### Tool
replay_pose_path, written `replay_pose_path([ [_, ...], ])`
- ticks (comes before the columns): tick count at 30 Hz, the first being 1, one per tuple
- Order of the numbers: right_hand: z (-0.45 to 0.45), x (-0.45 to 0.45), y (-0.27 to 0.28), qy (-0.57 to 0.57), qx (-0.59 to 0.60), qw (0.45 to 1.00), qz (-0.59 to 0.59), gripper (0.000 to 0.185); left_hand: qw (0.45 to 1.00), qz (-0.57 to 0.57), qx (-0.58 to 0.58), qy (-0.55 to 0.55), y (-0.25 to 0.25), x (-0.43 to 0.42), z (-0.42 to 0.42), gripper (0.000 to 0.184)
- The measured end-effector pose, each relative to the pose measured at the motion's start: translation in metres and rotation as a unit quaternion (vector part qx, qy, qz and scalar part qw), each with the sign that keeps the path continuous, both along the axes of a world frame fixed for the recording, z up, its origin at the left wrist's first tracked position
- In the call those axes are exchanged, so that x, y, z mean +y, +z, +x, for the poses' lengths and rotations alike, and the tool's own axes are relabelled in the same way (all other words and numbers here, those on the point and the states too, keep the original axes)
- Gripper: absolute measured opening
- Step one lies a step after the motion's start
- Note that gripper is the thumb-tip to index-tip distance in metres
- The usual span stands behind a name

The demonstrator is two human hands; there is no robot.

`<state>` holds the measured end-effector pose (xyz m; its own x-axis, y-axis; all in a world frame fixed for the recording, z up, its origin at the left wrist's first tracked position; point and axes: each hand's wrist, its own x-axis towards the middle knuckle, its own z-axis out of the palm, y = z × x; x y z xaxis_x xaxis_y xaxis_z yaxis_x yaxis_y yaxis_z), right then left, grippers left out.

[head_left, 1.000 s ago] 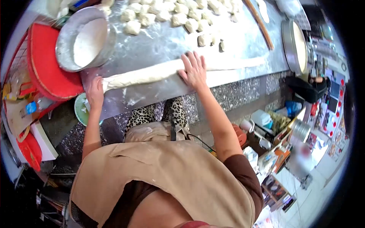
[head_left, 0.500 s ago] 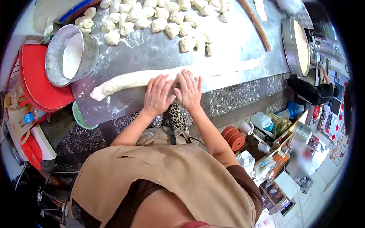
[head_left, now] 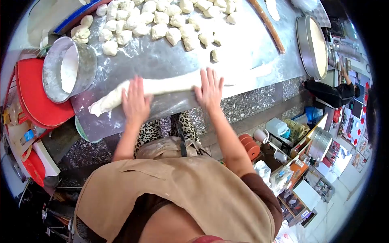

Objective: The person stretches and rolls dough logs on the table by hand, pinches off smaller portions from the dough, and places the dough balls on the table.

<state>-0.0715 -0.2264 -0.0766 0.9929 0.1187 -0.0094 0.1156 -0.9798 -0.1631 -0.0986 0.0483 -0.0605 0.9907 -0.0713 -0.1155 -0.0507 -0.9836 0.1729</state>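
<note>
Left hand (head_left: 136, 101) and right hand (head_left: 209, 90) lie palm-down on dough (head_left: 172, 85)

No text, label or number can be read.

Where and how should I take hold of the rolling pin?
Probably by the near end of the rolling pin, with the right hand coming from the near side of the metal table and closing from above. The pin is a slim, straight rod lying flat; that end shows clear of the dough pieces, while the far end leaves the picture.
</note>
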Motion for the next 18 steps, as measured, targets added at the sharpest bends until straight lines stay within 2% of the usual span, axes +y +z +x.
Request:
replay_pose_path([
  [2,0.064,0.003,0.006,-0.026,-0.05,0.998,0.016,0.058,0.999,0.039,-0.003,0.025,-0.003,0.017,0.061,0.065],
  [3,0.085,0.004,0.011,-0.024,-0.038,0.999,-0.006,0.057,0.999,0.043,-0.004,0.024,-0.001,0.023,0.067,0.065],
  [4,0.093,0.001,0.014,-0.024,-0.025,0.999,-0.027,0.056,0.999,0.048,-0.009,0.018,0.002,0.029,0.071,0.064],
  [5,0.081,-0.005,0.016,-0.011,-0.011,1.0,-0.001,0.056,0.998,0.052,-0.015,0.011,0.006,0.033,0.074,0.064],
  [7,0.028,-0.023,0.011,-0.002,-0.001,1.0,0.026,0.058,0.999,-0.003,-0.035,-0.032,0.017,0.039,0.01,0.066],
  [9,-0.021,-0.042,0.006,-0.015,0.027,1.0,0.001,0.063,0.999,-0.028,0.042,0.0,0.023,0.045,-0.053,0.07],
  [10,-0.028,-0.048,0.005,-0.012,0.022,1.0,0.001,0.063,0.999,0.002,0.053,-0.001,0.025,0.049,-0.063,0.07],
  [12,0.003,-0.051,0.002,-0.005,0.015,0.999,-0.033,0.062,1.0,0.012,0.023,0.001,0.013,0.059,-0.042,0.068],
  [14,0.058,-0.048,0.002,-0.014,-0.033,0.999,-0.015,0.054,0.997,0.051,-0.05,-0.004,-0.001,0.072,0.02,0.065],
  [15,0.079,-0.045,0.005,-0.018,-0.042,0.999,-0.022,0.052,0.997,0.053,-0.05,-0.004,-0.005,0.077,0.04,0.065],
  [17,0.081,-0.045,0.009,-0.013,-0.034,0.999,-0.038,0.05,0.998,0.029,-0.039,0.043,-0.006,0.084,0.064,0.063],
  [18,0.07,-0.051,0.009,-0.004,-0.023,0.999,-0.045,0.05,0.999,0.019,-0.034,0.017,-0.001,0.086,0.047,0.063],
])
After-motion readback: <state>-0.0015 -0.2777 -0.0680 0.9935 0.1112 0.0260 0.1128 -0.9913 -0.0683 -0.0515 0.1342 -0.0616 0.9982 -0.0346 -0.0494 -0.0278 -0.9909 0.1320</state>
